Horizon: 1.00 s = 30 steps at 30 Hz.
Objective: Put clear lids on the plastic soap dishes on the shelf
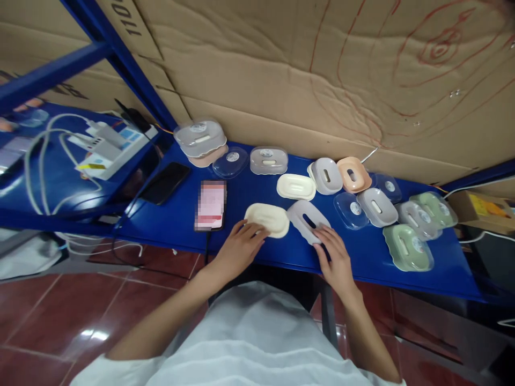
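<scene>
On the blue table, my left hand (243, 244) grips the front edge of a cream oval tray (270, 217), fingers over the rim. My right hand (335, 257) holds the near right corner of a pale lilac soap box shell (301, 213) with a long slot in its top. Tray and shell lie side by side, very close together. Just behind them rests a second cream tray (296, 186). A grey soap box shell (328, 176) and a peach one (353, 174) stand to its right.
See-through lids (351, 210) and green boxes (408, 249) are at the right. Stacked boxes (201, 139) stand back left. A phone with a lit screen (211, 203), a dark phone (166, 182) and a power strip (116, 153) with cables are left. Cardboard (257, 91) walls the back.
</scene>
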{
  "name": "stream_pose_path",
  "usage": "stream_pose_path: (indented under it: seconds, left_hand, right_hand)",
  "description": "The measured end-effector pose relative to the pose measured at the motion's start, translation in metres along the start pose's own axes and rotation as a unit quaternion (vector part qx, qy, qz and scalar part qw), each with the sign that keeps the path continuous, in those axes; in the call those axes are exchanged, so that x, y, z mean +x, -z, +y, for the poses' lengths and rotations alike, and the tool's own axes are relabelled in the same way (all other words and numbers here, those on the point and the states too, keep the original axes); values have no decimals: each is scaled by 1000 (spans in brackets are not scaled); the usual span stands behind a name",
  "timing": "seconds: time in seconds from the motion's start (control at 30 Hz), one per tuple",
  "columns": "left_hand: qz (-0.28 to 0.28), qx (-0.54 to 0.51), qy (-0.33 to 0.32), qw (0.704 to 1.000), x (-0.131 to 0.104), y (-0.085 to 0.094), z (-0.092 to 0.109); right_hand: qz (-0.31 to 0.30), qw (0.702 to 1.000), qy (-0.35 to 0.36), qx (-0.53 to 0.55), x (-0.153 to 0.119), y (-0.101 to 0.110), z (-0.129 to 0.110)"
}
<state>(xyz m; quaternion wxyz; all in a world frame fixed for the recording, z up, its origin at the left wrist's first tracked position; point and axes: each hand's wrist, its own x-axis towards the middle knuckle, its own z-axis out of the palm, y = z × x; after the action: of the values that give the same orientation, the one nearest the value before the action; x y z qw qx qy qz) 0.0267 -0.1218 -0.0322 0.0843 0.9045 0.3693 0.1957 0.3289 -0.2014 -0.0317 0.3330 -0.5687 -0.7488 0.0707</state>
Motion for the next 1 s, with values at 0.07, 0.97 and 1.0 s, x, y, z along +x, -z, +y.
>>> stream_pose_path:
  seconds: [0.07,0.97,1.0]
  left_hand:
    - [33,-16,-18,999,-6,-6,8]
    - [21,74,271,959,133,40,-153]
    - [37,66,265,961,130,43,-152]
  right_hand:
    - [-26,999,17,29,4,-3,-7]
    - [-94,993,72,-25,11,-43,-32]
    - [-94,993,70,-19,11,-43,-32]
